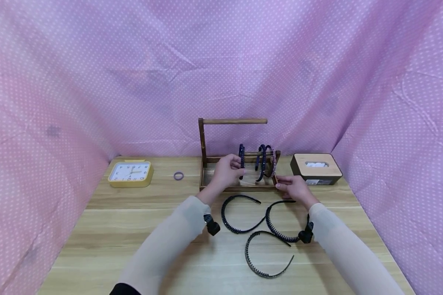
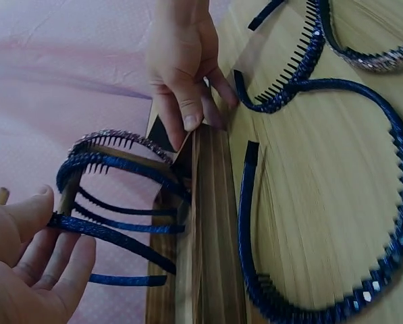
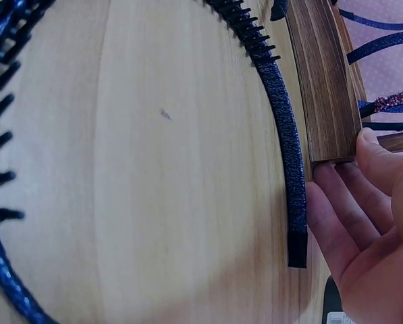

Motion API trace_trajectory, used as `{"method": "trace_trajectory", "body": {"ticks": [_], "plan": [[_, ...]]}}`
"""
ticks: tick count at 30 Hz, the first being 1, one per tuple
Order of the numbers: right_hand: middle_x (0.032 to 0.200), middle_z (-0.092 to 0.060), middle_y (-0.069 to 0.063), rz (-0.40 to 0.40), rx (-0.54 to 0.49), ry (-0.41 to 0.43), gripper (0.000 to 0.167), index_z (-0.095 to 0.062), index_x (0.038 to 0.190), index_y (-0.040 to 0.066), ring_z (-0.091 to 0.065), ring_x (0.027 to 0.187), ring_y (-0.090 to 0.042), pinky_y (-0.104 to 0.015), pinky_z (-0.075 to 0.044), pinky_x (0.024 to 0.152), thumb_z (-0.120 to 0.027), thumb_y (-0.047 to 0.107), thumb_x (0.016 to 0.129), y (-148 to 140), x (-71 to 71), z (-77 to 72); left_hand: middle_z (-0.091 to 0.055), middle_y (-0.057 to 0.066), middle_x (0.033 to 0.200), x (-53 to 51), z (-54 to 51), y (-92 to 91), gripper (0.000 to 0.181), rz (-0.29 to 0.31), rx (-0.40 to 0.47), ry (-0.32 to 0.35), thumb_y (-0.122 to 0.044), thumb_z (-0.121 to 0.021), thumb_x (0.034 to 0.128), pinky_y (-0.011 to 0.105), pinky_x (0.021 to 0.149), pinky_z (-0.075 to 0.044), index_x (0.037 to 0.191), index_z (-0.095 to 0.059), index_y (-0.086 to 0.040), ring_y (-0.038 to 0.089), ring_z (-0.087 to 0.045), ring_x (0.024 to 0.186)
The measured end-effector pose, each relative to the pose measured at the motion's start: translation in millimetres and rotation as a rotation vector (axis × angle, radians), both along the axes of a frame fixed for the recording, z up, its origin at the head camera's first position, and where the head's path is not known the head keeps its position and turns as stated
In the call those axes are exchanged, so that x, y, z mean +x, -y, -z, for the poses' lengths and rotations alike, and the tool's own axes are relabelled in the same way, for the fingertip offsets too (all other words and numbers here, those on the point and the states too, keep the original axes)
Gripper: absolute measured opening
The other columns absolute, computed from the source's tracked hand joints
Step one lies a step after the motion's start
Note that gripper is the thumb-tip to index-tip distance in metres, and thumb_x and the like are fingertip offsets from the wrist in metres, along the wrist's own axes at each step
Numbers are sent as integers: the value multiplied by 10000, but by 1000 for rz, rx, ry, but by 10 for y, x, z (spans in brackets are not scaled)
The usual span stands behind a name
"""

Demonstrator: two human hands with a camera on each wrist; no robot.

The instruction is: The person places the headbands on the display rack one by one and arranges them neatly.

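Note:
My left hand (image 1: 226,171) pinches a dark toothed headband (image 1: 242,152) between thumb and fingers. That headband hangs over the lower bar of a wooden rack (image 1: 201,141); in the left wrist view its band (image 2: 120,237) passes between the thumb and fingers. Farther right on the same bar hang a dark blue headband (image 1: 263,162) and a pink-beaded headband (image 2: 123,136). My right hand (image 1: 294,187) grips the rack's front right corner, thumb against the wood (image 3: 329,88) and fingers curled under or behind its end.
Three dark headbands lie on the table before the rack: one at left (image 1: 224,213), one at right (image 1: 268,221), one nearer (image 1: 248,254). A tissue box (image 1: 300,163) stands right; a purple hair tie (image 1: 178,175) and yellow clock (image 1: 131,183) lie left. Pink cloth (image 1: 158,94) hangs behind.

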State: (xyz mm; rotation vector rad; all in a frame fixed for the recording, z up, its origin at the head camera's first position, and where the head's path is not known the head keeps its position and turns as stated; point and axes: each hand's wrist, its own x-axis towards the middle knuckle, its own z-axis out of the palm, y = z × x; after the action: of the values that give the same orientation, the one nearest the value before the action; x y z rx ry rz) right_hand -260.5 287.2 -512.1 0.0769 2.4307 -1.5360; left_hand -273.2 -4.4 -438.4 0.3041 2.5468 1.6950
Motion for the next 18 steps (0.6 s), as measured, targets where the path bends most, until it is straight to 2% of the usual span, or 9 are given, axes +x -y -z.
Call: {"method": "trace_trajectory", "body": {"ticks": [4, 11, 18], "plan": [[1405, -574, -275, -20, -1, -8, 513, -503, 1487, 3, -713, 1077, -368, -415, -640, 798, -660, 120, 1013, 12, -6, 15, -713, 77, 1109, -44, 37, -145, 365, -22, 19, 25, -155, -828, 887, 358, 752, -622, 1204, -669, -66, 240, -668, 1014], [1390, -586, -268, -1, -2, -10, 502, -517, 1475, 1, -725, 1056, -341, -410, -642, 788, -666, 114, 1009, 13, 2, 6, -735, 80, 1078, -137, 113, -337, 371, -39, -18, -30, -180, -842, 877, 341, 836, -591, 1186, -682, -52, 233, -687, 1005], [1394, -585, -262, 2, -2, -1, 497, -518, 1474, 0, -725, 1056, -298, -401, -641, 791, -661, 117, 1012, 9, 13, -10, -728, 71, 1075, -156, 153, -469, 351, -38, -24, -15, -157, -828, 887, 293, 745, -593, 1188, -676, -57, 222, -690, 977]]}}
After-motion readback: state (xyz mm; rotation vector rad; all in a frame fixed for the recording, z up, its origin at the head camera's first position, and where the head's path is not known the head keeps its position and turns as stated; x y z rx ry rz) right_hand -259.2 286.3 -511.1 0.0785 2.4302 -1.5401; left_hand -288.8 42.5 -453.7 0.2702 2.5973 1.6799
